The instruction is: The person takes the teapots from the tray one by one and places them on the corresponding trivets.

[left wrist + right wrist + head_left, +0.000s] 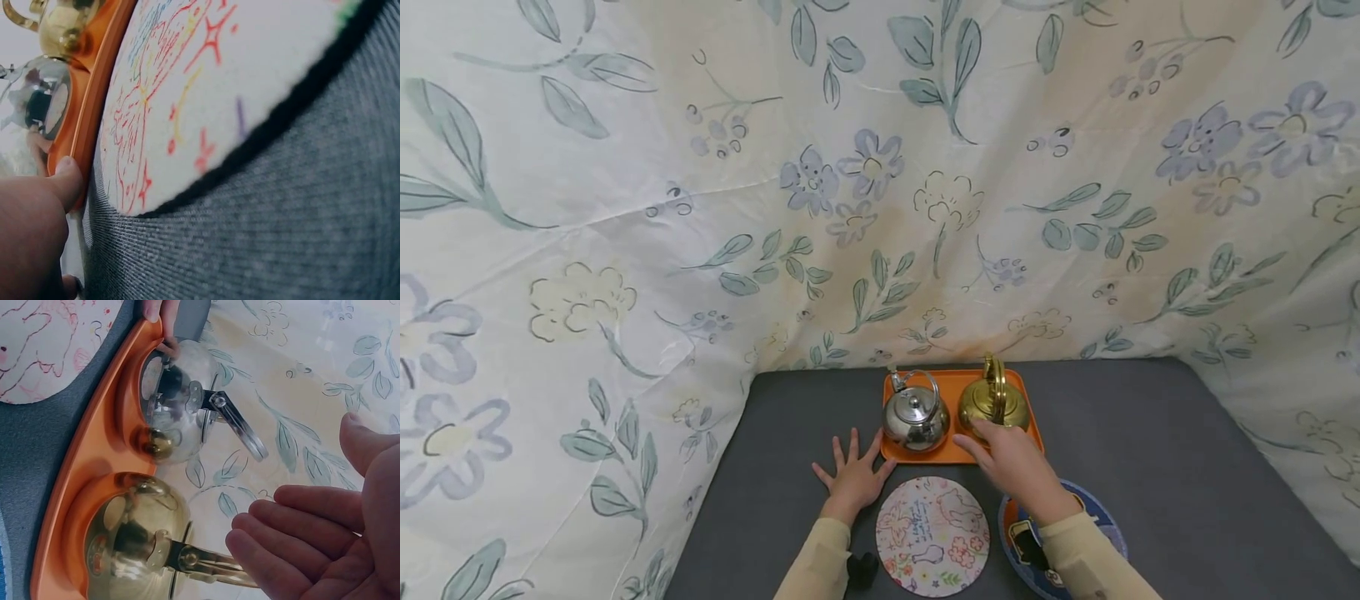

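An orange tray (pixel 951 383) at the back of the table carries two kettles. The silver kettle (pixel 913 423) stands on its left side and the gold kettle (pixel 973 402) on its right, handles upright. My left hand (pixel 856 479) is spread at the tray's front left corner. Its thumb (pixel 69 178) touches the tray rim in the left wrist view. At the front of the gold kettle is my right hand (pixel 1018 467). The right wrist view shows its fingers (pixel 294 531) extended, palm showing, near the gold handle (pixel 215 565); whether they touch it I cannot tell.
In front of the tray lies a round white mat (pixel 932 537) with coloured drawings. A blue patterned round mat or plate (pixel 1108 521) is partly hidden under my right forearm. Dark grey cloth (pixel 1150 433) covers the table, and a floral curtain (pixel 850 275) hangs behind it.
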`<state>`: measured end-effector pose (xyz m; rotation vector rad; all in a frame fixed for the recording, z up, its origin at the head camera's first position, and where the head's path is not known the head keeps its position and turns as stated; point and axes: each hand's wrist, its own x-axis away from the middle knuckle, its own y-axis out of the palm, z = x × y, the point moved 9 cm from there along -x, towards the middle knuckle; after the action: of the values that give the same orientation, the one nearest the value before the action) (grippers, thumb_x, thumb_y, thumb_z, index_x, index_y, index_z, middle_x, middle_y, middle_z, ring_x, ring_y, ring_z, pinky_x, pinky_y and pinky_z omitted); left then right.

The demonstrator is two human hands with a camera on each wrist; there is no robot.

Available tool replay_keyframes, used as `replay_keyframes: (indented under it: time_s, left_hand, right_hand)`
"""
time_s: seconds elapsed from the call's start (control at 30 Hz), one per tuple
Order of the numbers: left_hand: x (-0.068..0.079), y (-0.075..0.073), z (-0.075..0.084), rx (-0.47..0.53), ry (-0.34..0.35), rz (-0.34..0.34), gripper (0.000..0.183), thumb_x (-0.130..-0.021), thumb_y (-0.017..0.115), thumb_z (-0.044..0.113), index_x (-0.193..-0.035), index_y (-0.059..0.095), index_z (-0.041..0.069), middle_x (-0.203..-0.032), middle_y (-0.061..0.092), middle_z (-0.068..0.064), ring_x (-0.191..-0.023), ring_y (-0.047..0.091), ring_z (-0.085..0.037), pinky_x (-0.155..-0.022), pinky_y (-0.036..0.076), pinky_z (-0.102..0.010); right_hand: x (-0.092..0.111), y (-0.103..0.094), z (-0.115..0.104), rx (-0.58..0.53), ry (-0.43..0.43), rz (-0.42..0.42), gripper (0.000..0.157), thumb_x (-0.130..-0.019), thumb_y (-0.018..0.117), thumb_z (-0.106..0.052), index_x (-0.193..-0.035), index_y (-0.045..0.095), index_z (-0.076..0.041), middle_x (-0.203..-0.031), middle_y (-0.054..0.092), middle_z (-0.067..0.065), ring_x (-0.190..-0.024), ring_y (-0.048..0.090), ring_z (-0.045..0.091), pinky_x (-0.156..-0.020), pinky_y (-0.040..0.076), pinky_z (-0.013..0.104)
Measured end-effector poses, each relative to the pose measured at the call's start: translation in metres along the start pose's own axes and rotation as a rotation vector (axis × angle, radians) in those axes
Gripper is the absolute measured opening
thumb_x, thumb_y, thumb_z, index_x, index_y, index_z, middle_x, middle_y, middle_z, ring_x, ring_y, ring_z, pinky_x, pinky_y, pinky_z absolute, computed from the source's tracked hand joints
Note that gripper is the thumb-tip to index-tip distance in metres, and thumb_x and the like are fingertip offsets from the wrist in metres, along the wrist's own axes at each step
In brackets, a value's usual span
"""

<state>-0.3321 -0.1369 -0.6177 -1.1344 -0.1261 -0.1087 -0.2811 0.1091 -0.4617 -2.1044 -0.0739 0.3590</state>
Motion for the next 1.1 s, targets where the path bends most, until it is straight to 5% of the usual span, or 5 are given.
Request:
replay_keyframes:
  time_s: [0.1,0.27,1.1]
  left_hand:
    - [0.000,0.000,0.000,-0.006,-0.004,-0.001,0.067,-0.097,0.046,0.066,-0.158,0.031,0.043,-0.171,0.011,-0.009,-0.154,-0.004,-0.048,-0.105,-0.007,-0.085]
    - [-0.001,0.000,0.001,0.008,-0.006,-0.004,0.067,-0.097,0.048,0.066,-0.158,0.031,0.043,-0.170,0.012,-0.009,-0.154,-0.004,-0.048,-0.105,-0.009,-0.085]
    - [-0.004,-0.001,0.005,0.013,-0.025,0.005,0.067,-0.097,0.049,0.066,-0.157,0.034,0.041,-0.170,0.014,-0.011,-0.154,-0.004,-0.049,-0.104,-0.008,-0.086]
  right_hand:
    - [-0.003,-0.001,-0.001,-0.013,0.013,-0.004,0.042,-0.101,0.058,-0.048,-0.109,0.072,-0.010,-0.068,0.062,0.001,-0.055,0.057,0.013,-0.060,0.053,0.033]
    - [-0.009,-0.004,-0.004,-0.027,0.015,0.018,0.034,-0.102,0.057,-0.046,-0.082,0.057,-0.018,-0.053,0.036,-0.005,-0.041,0.035,0.010,-0.044,0.029,0.024]
    - [-0.042,0.007,-0.013,-0.046,0.028,-0.001,0.044,-0.102,0.058,-0.044,-0.069,0.050,-0.015,-0.051,0.040,-0.002,-0.040,0.038,0.013,-0.042,0.031,0.024]
